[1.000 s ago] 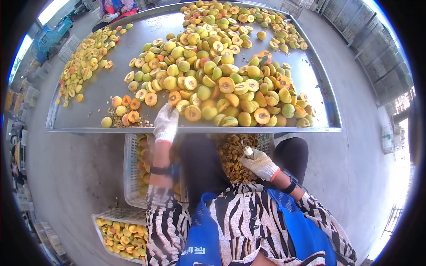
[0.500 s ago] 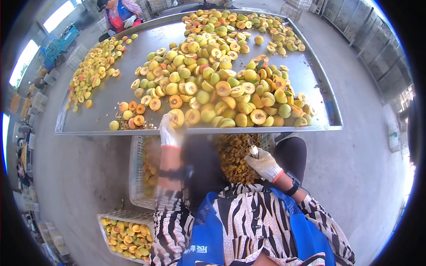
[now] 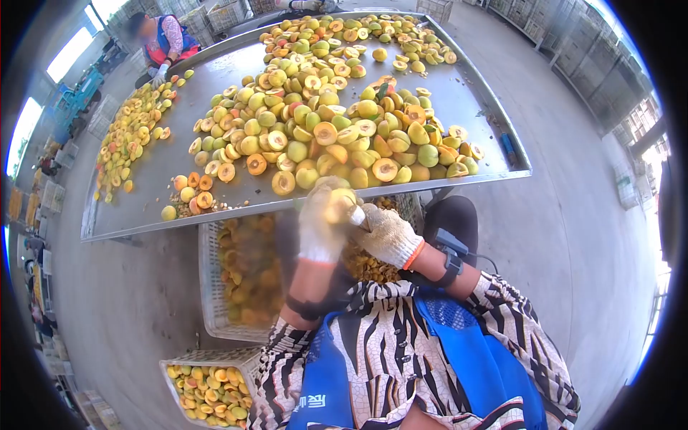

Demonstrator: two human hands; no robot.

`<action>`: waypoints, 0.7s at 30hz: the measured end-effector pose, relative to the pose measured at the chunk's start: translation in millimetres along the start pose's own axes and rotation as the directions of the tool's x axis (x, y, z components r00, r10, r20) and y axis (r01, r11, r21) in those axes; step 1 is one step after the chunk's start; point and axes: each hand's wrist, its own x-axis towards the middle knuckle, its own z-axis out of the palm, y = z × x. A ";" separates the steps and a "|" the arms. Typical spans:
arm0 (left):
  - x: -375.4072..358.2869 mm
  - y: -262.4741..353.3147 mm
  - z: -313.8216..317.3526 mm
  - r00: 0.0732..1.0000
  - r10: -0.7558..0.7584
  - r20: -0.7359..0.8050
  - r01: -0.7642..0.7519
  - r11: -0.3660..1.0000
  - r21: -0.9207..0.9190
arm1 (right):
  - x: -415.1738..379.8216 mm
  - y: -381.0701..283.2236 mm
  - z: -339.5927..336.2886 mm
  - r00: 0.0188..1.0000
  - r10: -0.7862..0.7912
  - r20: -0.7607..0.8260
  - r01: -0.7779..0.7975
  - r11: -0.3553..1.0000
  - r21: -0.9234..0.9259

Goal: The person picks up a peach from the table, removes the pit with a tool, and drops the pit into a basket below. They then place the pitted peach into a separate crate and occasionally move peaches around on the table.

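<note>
My left hand (image 3: 320, 226), in a white work glove with an orange cuff, is closed around a yellow peach half (image 3: 339, 206) just in front of the table's near edge. My gloved right hand (image 3: 389, 235) grips a small hand tool with a white part (image 3: 357, 215), its end right at the peach half. Whether the tool's tip is inside the flesh is hidden. Both hands are close together, the left one slightly blurred. Beyond them on the metal table (image 3: 222, 79) lies a big heap of halved peaches (image 3: 301, 129).
A crate (image 3: 212, 287) of peach pieces stands under the table's edge, left of my knees. Another crate (image 3: 172, 387) of halves sits lower left. Darker scraps (image 3: 365, 265) lie below my hands. A co-worker (image 3: 168, 43) works at the table's far left corner.
My left hand has come back from the table's edge toward my right hand, with a peach half in it. My right hand has moved left and up with the tool. The view has shifted slightly.
</note>
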 end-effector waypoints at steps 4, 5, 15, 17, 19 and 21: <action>-2.7 -12.7 7.0 0.986 0.164 -0.030 -0.152 0.960 0.233 | -7.7 3.2 4.3 1.000 0.022 -0.008 -0.022 0.999 0.028; -4.3 -12.2 10.4 0.986 0.161 -0.046 -0.145 0.958 0.248 | -9.3 1.6 4.4 0.998 0.061 0.000 -0.061 0.997 0.045; -14.2 -14.5 37.7 0.958 0.030 -0.284 0.009 0.991 0.137 | -19.3 25.2 18.9 1.000 -0.006 0.021 0.003 0.993 0.119; -14.2 -18.7 23.6 0.978 0.044 -0.204 0.016 0.959 0.284 | -22.5 17.6 4.2 0.990 0.085 0.112 -0.086 0.996 0.007; -12.3 -22.2 13.6 0.983 0.055 -0.177 0.001 0.954 0.300 | -21.7 11.0 -4.2 0.986 0.097 0.133 -0.093 0.995 -0.033; -6.9 -25.4 11.8 0.975 0.065 -0.212 -0.027 0.983 0.179 | -20.5 11.7 -6.4 0.996 0.027 0.090 -0.026 1.000 -0.007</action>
